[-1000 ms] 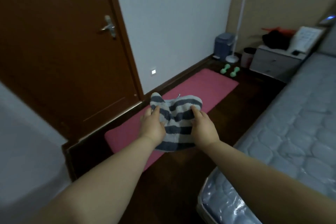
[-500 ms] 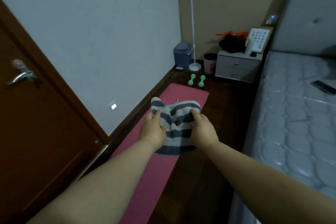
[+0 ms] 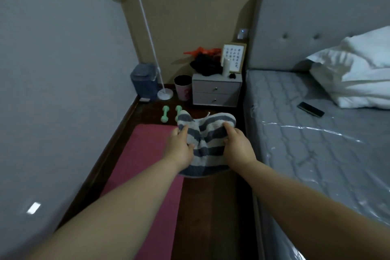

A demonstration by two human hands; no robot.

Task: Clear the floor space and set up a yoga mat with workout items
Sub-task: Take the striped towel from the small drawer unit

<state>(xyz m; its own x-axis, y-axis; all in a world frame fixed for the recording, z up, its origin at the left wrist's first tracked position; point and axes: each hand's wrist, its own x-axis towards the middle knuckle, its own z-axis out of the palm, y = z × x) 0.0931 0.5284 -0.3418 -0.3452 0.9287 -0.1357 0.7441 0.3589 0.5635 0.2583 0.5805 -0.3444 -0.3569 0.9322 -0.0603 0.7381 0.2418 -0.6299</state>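
- Both hands hold a striped towel (image 3: 205, 143) in the air above the far end of the pink mat (image 3: 145, 167).
- Left hand (image 3: 179, 148) and right hand (image 3: 237, 148) each grip it, fingers curled into the cloth.
- Two green dumbbells (image 3: 165, 114) lie on the floor beyond the mat, near the nightstand (image 3: 215, 93).

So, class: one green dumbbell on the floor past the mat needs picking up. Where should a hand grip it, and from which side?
Grip the left green dumbbell round its thin middle bar, coming from above. It lies flat on the floor, and its bulging ends should stop the hand sliding off.
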